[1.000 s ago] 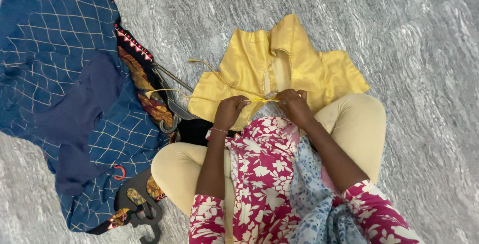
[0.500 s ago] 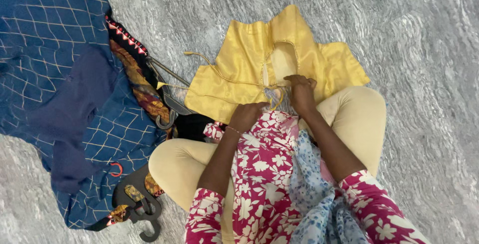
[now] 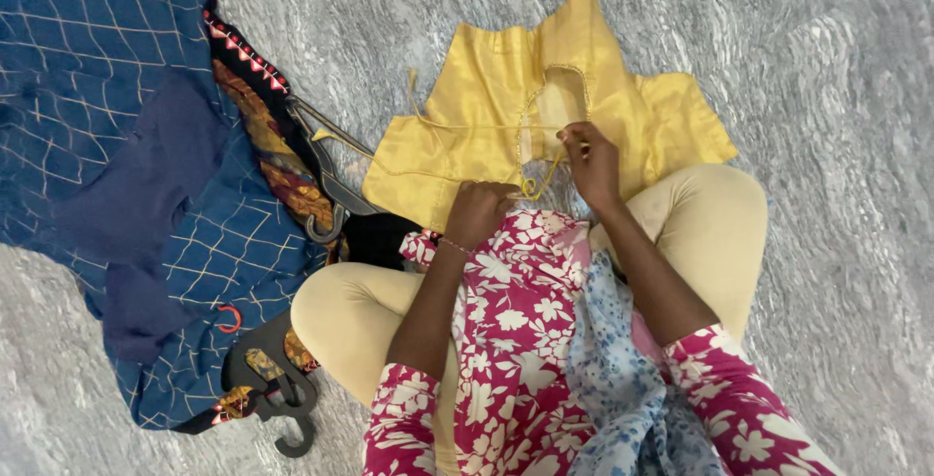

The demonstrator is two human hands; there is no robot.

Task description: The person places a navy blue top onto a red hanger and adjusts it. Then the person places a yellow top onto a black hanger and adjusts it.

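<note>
Yellow satin blouse lies spread on the grey marble floor, just past the crossed knees. Right hand has its grip pinched on a thin yellow tie cord at the back opening; left hand is curled shut on the hem. Blue patterned garments and black hangers sit left

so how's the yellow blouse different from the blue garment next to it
The yellow blouse is plain, shiny and small; the blue garment is much larger and crossed by a thin pale grid. The blouse lies spread flat in front of the knees, with the left hand and right hand at its ties; the blue garment lies rumpled and untouched, partly over black hangers. Both lie on the grey floor.
</note>
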